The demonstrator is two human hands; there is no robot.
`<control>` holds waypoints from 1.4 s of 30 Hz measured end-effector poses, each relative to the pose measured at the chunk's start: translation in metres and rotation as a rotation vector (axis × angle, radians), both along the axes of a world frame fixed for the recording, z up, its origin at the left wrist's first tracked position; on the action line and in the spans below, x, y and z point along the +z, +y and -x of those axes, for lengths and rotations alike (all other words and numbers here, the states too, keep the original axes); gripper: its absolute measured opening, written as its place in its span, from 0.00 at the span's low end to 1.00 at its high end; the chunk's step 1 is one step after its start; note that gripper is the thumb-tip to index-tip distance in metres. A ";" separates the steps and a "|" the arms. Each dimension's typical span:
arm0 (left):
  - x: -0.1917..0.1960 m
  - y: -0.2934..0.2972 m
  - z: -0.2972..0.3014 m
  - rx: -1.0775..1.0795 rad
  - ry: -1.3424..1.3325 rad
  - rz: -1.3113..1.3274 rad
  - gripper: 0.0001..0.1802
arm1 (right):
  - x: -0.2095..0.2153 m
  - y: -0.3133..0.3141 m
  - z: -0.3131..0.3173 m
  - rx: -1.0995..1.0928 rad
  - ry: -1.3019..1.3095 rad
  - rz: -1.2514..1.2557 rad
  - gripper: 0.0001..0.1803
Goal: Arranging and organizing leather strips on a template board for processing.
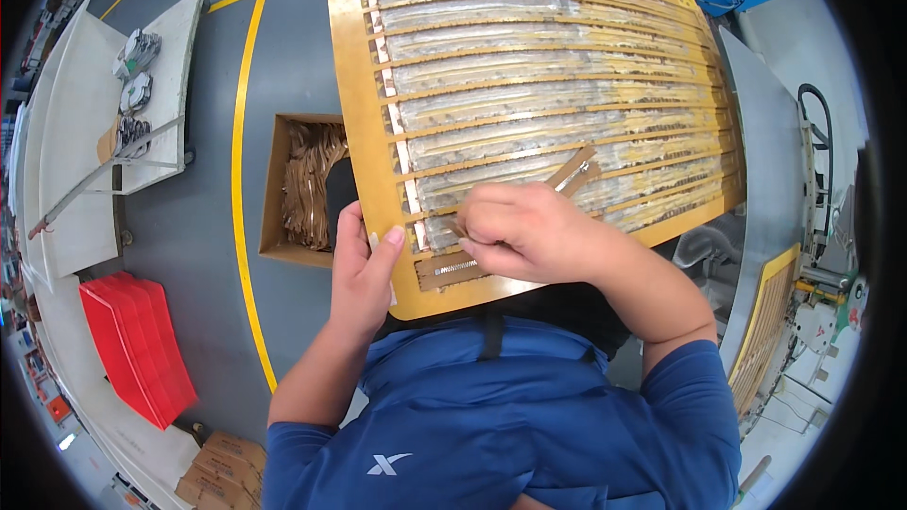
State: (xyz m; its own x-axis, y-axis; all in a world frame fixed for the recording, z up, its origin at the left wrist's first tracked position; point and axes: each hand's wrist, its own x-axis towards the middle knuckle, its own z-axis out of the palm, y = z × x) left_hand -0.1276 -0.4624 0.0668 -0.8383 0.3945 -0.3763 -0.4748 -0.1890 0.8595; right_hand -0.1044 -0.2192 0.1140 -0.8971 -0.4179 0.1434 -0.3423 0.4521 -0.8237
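Zipper strip (573,170) slants over the lower slots of the yellow board (367,132), apparently pinched in the curled right hand (524,231) for fine control, while the left hand (364,269) clamps the board's left edge, probably to steady it.

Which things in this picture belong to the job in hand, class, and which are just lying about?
Job in hand (judging by the hands):
Yellow slotted board, edge held by the left hand
Brown strip at the right hand
Probably the open box of brown pieces

Seemingly just about:
Red stacked bins
White table
Second slotted board, at right
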 end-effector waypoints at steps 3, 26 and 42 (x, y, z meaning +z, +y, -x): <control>-0.002 0.001 0.001 0.026 0.002 0.007 0.24 | -0.001 -0.005 0.004 -0.042 0.058 0.011 0.11; 0.036 0.001 -0.002 -0.155 0.951 0.615 0.09 | 0.020 -0.007 -0.013 -0.131 -0.108 -0.170 0.13; 0.015 0.003 0.000 -0.039 0.922 0.865 0.15 | -0.003 -0.010 -0.011 -0.320 -0.089 -0.530 0.19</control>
